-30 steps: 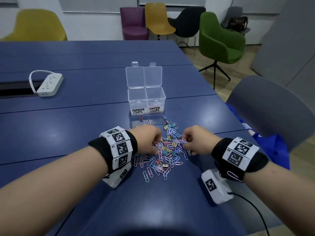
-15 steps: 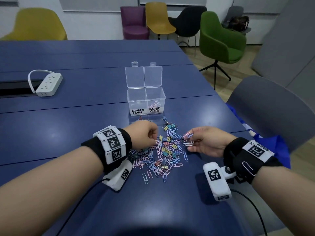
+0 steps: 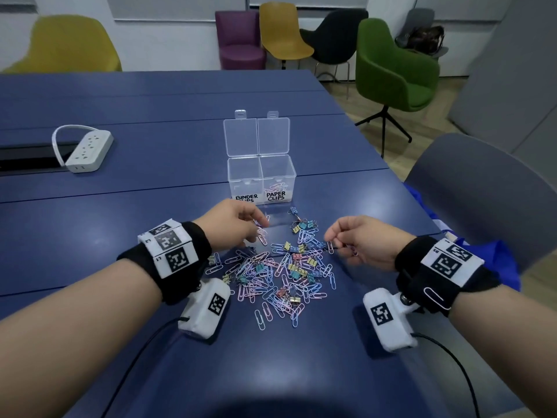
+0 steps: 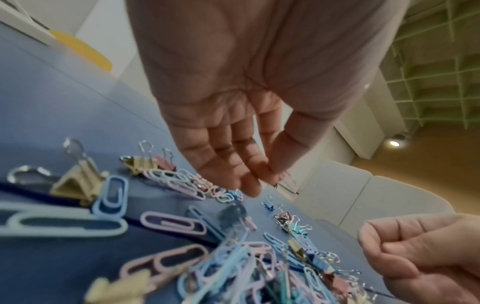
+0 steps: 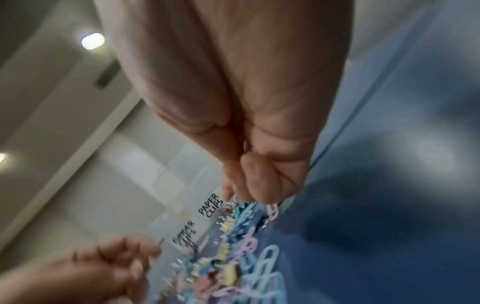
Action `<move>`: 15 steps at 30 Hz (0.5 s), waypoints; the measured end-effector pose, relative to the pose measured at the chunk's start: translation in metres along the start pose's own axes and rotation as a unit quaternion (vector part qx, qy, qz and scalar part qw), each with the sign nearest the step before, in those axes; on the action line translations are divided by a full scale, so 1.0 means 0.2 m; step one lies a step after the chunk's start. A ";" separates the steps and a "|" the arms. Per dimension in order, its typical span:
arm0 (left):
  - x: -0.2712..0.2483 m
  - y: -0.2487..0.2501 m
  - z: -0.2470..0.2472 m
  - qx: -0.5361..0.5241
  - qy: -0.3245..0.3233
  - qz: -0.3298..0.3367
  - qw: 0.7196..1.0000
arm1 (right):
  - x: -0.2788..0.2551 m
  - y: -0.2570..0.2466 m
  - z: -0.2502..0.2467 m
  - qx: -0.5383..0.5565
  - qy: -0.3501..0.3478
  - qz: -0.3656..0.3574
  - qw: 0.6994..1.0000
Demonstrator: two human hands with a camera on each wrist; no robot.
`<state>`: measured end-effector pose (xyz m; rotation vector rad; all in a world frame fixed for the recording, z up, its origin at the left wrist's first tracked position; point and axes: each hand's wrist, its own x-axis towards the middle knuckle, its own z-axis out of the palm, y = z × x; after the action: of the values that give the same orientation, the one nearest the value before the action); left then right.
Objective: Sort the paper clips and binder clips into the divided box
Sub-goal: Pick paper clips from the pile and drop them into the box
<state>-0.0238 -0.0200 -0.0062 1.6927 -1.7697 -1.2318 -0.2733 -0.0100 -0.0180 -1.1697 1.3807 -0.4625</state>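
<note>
Between the two hands, on the blue desk, lies the mixed heap of paper clips and binder clips. Left hand, at the heap's far left edge, pinches a pink paper clip between thumb and fingertips. Right hand, at the far right edge, has curled fingers pinching a small clip. Divided box stands open just beyond, a few paper clips in its right compartment.

I see my right hand curled up over the clips, and the box says PAPER CLIPS.
</note>
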 end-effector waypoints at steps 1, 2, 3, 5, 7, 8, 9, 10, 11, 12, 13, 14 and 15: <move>0.00 0.00 0.00 -0.030 0.003 -0.021 0.999 | -0.01 -0.01 0.00 -0.088 0.007 -0.012 0.996; -0.01 0.01 0.00 -0.076 0.001 -0.041 0.996 | -0.02 -0.03 0.01 -0.197 0.017 -0.033 0.980; -0.01 0.02 0.01 -0.131 -0.004 -0.056 0.990 | -0.03 -0.04 0.01 -0.310 0.022 -0.067 0.948; -0.03 0.04 0.01 -0.233 -0.023 -0.091 0.968 | -0.05 -0.05 0.03 -0.466 0.009 -0.114 0.877; -0.04 0.06 0.01 -0.316 -0.052 -0.130 0.938 | -0.07 -0.05 0.05 -0.535 -0.019 -0.126 0.835; -0.04 0.06 0.01 -0.330 -0.065 -0.145 0.930 | -0.07 -0.05 0.05 -0.552 -0.028 -0.128 0.823; -0.03 0.06 0.02 -0.306 -0.077 -0.147 0.938 | -0.06 -0.04 0.06 -0.564 -0.033 -0.130 0.815; -0.03 0.06 0.03 -0.224 -0.086 -0.130 0.962 | -0.06 -0.04 0.07 -0.573 -0.035 -0.134 0.808; -0.03 0.06 0.04 -0.075 -0.093 -0.102 0.988 | -0.05 -0.04 0.07 -0.581 -0.033 -0.138 0.801; -0.04 0.05 0.05 0.092 -0.103 -0.065 0.988 | -0.04 -0.04 0.08 -0.586 -0.032 -0.143 0.797; -0.04 0.06 0.07 0.232 -0.112 -0.023 0.966 | -0.04 -0.04 0.08 -0.589 -0.030 -0.144 0.794; -0.05 0.05 0.08 0.318 -0.121 0.004 0.940 | -0.03 -0.04 0.09 -0.591 -0.027 -0.142 0.794; -0.06 0.06 0.09 0.356 -0.129 0.017 0.925 | -0.03 -0.04 0.10 -0.592 -0.024 -0.141 0.793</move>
<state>-0.0430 -0.0035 -0.0031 1.9000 -2.6240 -0.8650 -0.2546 -0.0014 -0.0128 -2.4011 1.4402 0.3490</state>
